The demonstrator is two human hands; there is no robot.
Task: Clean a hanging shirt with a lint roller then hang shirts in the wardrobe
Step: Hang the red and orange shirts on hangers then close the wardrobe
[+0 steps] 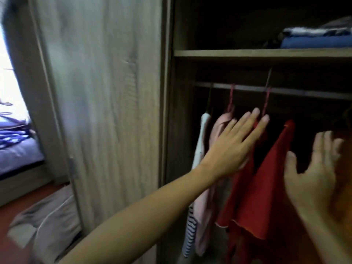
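While hands (236, 143) spread flat, soft red shirts (266, 187) drape in folds.

Red shirt (266, 187) between the grips. Under left grip (234, 145): pink garment (205, 216), then white one (200, 141), navy-white striped piece (190, 235) below. Above right grip (312, 172): blue folded cloth (314, 41) on grey-brown wood shelf (247, 53).
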